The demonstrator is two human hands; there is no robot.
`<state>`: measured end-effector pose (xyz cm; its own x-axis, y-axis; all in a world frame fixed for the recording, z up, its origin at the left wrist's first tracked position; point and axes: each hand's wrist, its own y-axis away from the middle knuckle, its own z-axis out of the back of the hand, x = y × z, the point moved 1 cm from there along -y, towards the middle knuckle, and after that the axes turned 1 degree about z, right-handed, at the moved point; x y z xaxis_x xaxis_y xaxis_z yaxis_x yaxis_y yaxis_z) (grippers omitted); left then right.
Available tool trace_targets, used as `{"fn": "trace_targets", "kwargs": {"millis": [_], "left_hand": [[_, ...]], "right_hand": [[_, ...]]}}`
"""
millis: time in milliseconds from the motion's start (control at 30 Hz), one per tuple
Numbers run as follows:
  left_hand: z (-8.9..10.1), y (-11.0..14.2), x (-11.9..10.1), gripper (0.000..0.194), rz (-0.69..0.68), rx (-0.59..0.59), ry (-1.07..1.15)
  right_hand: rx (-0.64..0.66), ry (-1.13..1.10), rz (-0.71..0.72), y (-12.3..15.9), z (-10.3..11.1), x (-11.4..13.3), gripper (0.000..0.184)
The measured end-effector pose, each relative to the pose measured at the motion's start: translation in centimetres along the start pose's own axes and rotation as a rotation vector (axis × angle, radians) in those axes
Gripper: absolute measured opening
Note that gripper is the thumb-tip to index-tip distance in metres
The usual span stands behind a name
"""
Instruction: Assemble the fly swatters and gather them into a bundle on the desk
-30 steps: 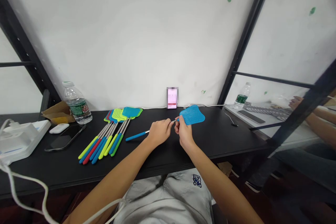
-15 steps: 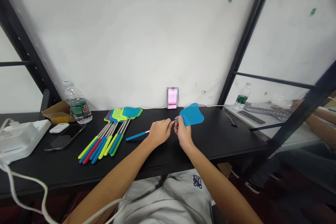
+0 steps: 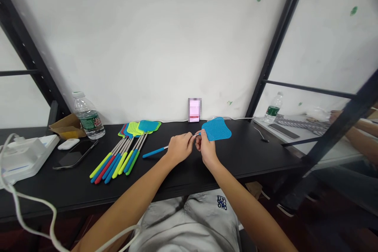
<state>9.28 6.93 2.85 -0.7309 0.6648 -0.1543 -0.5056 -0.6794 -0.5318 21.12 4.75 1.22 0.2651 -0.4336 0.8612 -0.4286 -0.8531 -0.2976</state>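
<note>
A blue fly swatter lies across both my hands above the black table, its perforated head on the right and its blue grip pointing left. My left hand is closed round the metal rod, which shows on either side of the fist. With thumb and fingers, my right hand pinches the neck where the rod meets the head. To the left, several fly swatters with yellow, blue, red and green grips lie fanned in a pile, heads toward the wall.
A lit phone leans on the wall. At left are a water bottle, a brown box, a dark phone, a white case and a power strip with cables. A metal post stands right; a person's arm shows beyond it.
Both hands keep their hold on the blue fly swatter, almost in place. Its head has turned very slightly; the whole view has shifted a little.
</note>
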Motion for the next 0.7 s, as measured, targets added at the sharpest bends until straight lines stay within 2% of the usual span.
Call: {"fn": "trace_targets", "kwargs": {"millis": [233, 433, 700], "left_hand": [[-0.14, 0.04, 0.16, 0.035, -0.010, -0.023, -0.004], [-0.36, 0.09, 0.07, 0.034, -0.026, -0.071, -0.010], [-0.16, 0.10, -0.04, 0.036, -0.009, -0.060, 0.003]], "right_hand": [[0.028, 0.040, -0.029, -0.10, 0.00, 0.21, 0.036], [0.019, 0.083, 0.000, -0.05, -0.09, 0.09, 0.037], [0.033, 0.123, 0.002, 0.03, -0.20, 0.16, 0.035]]}}
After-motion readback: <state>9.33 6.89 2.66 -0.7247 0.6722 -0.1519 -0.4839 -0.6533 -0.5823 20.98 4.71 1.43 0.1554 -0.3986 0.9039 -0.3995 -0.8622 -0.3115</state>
